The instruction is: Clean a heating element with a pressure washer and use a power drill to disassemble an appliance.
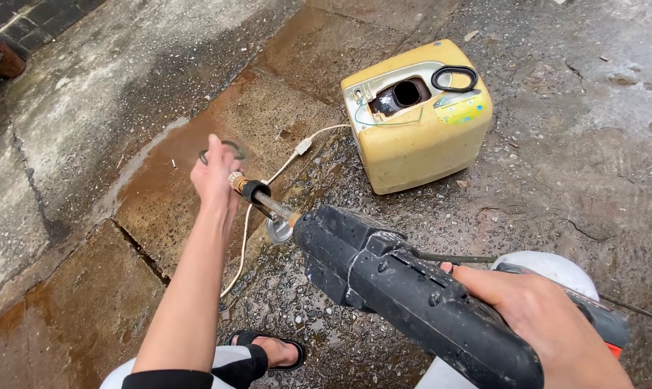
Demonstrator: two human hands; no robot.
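Note:
My right hand (538, 317) grips the rear of a black spray gun (398, 284) that points up and left. A short metal lance with a brass nozzle tip (248, 189) sticks out of its front. My left hand (214, 176) is closed around that nozzle tip, and a small dark ring (222, 149) shows blurred just above my fingers. A thin white hose (282, 169) runs from the gun's front across the wet ground to a yellow plastic canister (416, 115), which lies on its side with its opening uncovered.
Wet concrete and brown paving slabs (160, 194) lie underfoot, with a crack along the slab edge. My foot in a black sandal (268, 349) stands below the gun. A white rounded object (549, 266) sits behind my right hand. Dark bricks (30, 21) edge the top left.

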